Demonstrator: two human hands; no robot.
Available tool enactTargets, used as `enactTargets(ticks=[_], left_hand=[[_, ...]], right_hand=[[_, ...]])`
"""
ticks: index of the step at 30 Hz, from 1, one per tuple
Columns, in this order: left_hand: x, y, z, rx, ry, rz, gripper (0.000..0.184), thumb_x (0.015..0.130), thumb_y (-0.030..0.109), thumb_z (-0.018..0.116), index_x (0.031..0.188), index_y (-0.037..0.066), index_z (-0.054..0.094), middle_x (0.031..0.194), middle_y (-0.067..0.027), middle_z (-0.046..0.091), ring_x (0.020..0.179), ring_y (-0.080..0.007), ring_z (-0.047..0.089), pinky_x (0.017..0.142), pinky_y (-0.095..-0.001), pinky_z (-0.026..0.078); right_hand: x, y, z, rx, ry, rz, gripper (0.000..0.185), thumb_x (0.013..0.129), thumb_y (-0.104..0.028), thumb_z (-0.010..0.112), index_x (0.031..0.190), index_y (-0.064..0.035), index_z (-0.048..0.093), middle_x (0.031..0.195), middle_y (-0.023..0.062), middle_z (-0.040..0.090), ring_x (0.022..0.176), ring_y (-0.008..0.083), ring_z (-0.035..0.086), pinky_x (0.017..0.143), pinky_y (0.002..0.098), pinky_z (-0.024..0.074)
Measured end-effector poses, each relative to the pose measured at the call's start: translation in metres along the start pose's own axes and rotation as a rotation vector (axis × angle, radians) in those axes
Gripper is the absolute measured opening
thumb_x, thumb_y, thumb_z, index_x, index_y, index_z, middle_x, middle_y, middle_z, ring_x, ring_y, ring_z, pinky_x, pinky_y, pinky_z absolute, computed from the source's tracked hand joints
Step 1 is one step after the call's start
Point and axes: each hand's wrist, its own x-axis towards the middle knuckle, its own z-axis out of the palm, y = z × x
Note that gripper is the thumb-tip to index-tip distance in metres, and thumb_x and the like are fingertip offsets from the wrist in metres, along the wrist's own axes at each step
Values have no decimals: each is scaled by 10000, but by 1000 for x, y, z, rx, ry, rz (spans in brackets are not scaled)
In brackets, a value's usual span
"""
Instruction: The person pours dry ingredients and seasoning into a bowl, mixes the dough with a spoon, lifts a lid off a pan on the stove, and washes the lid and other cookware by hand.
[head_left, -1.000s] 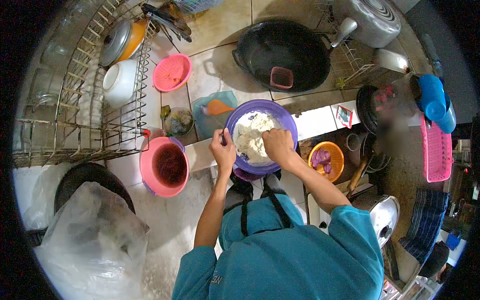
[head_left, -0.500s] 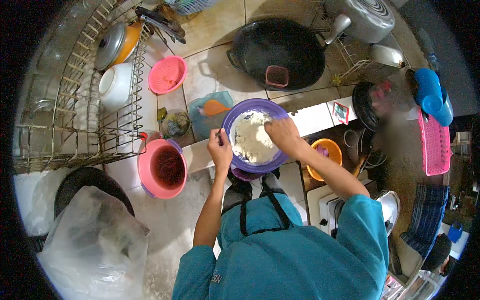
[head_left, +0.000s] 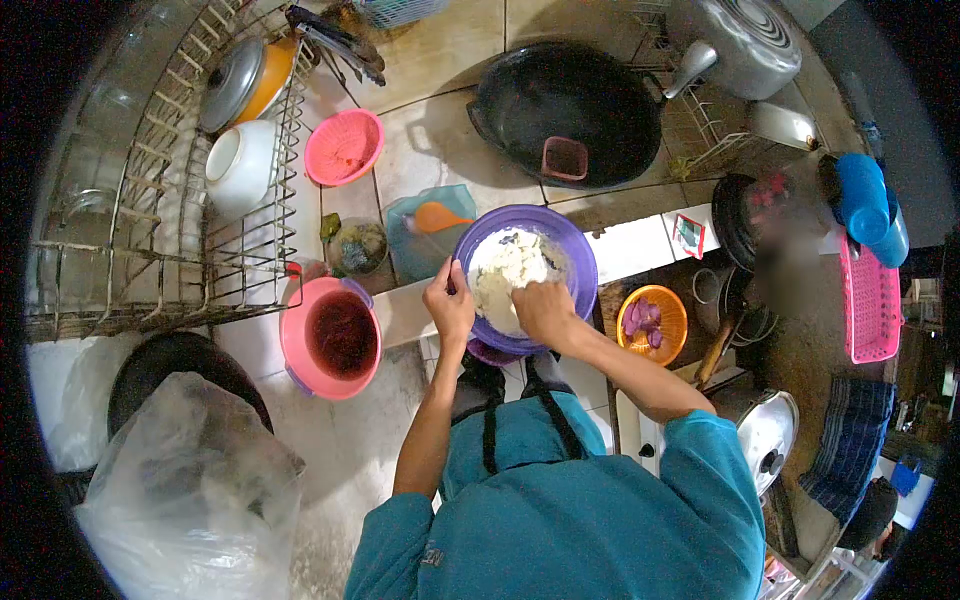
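Note:
A purple basin (head_left: 583,258) holds a white, crumbly, floury dough (head_left: 513,262). My left hand (head_left: 451,305) is closed around the basin's left rim, thumb up. Knuckles down, my right hand (head_left: 546,314) presses into the near part of the dough with its fingers curled. Its fingertips are hidden in the white mass. Just beyond the basin lies an orange spoon (head_left: 440,216) on a bluish plastic bag (head_left: 405,255).
Left of me stands a pink basin with dark liquid (head_left: 340,335), below a wire dish rack (head_left: 150,200). A black wok (head_left: 565,90) and a pink basket (head_left: 345,147) lie beyond. An orange basket of purple pieces (head_left: 652,325) sits right, near a pot lid (head_left: 768,445).
My right hand has moved from the right side of the dough down toward its near part. My left hand keeps its hold on the rim. The whole view has shifted slightly.

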Motion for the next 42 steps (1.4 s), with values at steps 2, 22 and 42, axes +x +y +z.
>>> enactTargets(ticks=[2, 22, 42], left_hand=[[-1, 11, -4, -18, -13, 37, 310, 914, 171, 557, 1081, -85, 610, 948, -191, 676, 830, -189, 636, 750, -307, 485], [0, 12, -1, -19, 81, 134, 242, 885, 102, 569, 1054, -59, 633, 718, -206, 642, 570, -153, 557, 544, -308, 442], [-4, 27, -4, 37, 64, 51, 305, 910, 194, 562, 1075, -56, 624, 982, -210, 667, 880, -248, 661, 786, -315, 485]], right_hand=[[19, 7, -1, 6, 48, 81, 127, 790, -129, 578, 878, -108, 667, 830, 113, 680, 768, 243, 682, 641, 361, 528], [-18, 37, -9, -33, -33, 75, 146, 805, -125, 533, 841, -68, 662, 836, 124, 679, 771, 309, 675, 612, 425, 528], [29, 12, -18, 20, 92, -133, 128, 776, -77, 566, 849, -85, 671, 813, 120, 679, 755, 266, 678, 616, 364, 527]])
